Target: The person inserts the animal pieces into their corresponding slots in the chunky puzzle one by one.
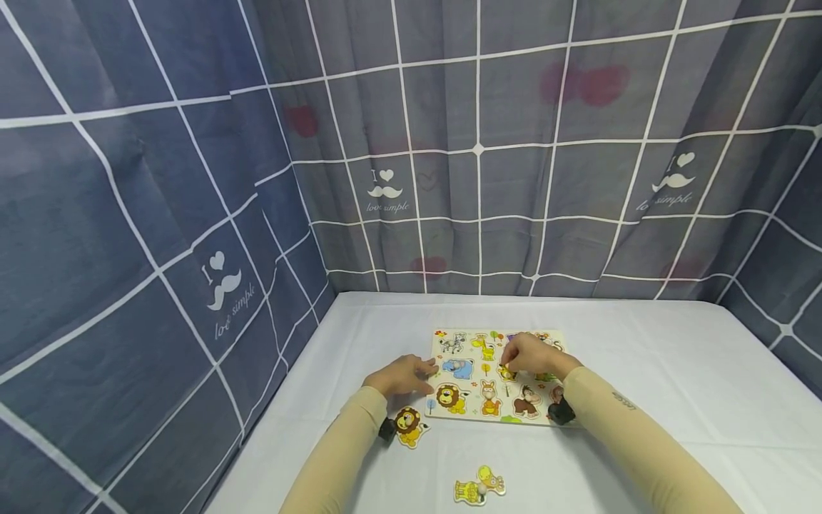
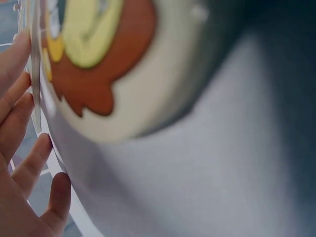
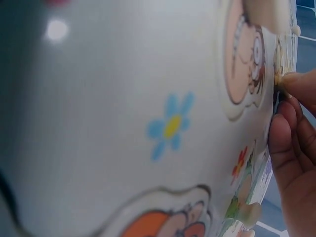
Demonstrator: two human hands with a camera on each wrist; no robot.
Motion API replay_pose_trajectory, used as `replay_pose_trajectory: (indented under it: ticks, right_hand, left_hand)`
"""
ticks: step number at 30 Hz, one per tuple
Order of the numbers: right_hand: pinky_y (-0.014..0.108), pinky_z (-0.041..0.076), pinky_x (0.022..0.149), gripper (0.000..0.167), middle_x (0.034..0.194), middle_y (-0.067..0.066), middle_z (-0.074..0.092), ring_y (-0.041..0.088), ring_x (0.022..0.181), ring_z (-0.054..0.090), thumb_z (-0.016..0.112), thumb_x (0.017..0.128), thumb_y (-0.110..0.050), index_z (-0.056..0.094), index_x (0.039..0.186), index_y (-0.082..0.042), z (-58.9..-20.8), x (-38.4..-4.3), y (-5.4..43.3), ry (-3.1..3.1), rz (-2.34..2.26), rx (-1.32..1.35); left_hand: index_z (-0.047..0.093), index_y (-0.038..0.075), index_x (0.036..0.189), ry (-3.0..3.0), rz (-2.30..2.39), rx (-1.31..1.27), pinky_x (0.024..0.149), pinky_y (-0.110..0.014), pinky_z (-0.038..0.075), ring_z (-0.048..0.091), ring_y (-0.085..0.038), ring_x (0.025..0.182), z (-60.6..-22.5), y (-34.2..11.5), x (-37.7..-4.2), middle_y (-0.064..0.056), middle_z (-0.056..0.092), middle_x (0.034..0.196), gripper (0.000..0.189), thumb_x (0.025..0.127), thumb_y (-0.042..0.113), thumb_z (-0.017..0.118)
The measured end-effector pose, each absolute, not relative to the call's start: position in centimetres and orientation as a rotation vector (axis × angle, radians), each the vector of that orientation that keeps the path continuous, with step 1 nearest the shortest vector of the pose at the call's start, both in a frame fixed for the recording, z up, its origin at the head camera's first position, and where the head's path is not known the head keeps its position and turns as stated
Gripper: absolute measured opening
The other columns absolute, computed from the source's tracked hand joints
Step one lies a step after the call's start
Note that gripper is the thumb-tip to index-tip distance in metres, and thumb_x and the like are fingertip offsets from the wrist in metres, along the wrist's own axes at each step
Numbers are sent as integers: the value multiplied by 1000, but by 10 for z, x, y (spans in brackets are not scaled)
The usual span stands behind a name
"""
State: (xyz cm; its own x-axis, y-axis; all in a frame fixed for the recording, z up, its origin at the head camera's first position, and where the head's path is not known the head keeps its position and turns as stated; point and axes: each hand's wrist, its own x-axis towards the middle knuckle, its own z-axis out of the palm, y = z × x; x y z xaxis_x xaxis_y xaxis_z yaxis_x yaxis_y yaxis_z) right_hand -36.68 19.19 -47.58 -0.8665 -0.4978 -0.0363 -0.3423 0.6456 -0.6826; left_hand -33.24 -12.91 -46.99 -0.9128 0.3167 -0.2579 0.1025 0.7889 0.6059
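Observation:
A white animal puzzle board (image 1: 478, 385) lies flat on the table, printed with a zebra, giraffe, lion, kangaroo and other animals. My left hand (image 1: 403, 375) rests at the board's left edge, fingers extended against it, as the left wrist view also shows. Over the middle of the board, my right hand (image 1: 529, 355) pinches a small yellow animal puzzle piece (image 1: 506, 373) by its knob. The piece sits close over the board and is partly hidden by the fingers. A loose lion piece (image 1: 409, 426) lies beside my left wrist, off the board.
Nearer the front lies a loose giraffe piece (image 1: 479, 486) on the white table (image 1: 693, 371). Blue-grey curtains (image 1: 449, 185) with white grid lines stand behind the table and at both sides. Knobbed pieces show on the board's right part.

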Motion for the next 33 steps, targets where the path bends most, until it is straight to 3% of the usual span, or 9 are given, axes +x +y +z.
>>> replay_pose_trajectory:
  ticks: [10,20,28,33]
  right_hand:
    - [29,51,66,12,90,4,71,15,75,57,67,87,2,75,94,-4,-477,-367,192,2666,-1024,-605]
    - [27,51,63,7,92,8,71,16,73,58,70,86,-1,74,92,-2,-477,-353,192,2760,-1011,-538]
    - [29,55,67,21,99,13,73,16,78,60,71,80,2,74,101,3,-481,-342,197,2769,-1039,-475]
    - [27,52,58,21,95,11,74,14,67,59,69,79,0,75,99,1,-479,-341,196,2812,-1015,-521]
  left_hand:
    - [65,21,133,2638,835,379,124,-50,26,36,-30,149,-472,-130,-336,12,50,152,54,82,27,81]
    - [64,22,135,2638,827,335,125,-51,24,32,-28,151,-473,-130,-334,13,47,154,55,83,29,80]
    - [65,20,133,2621,842,349,125,-52,24,34,-31,150,-475,-130,-332,10,48,154,54,82,27,81]
    - [65,20,134,2627,834,362,125,-52,24,33,-30,150,-471,-129,-333,11,48,154,53,84,26,80]
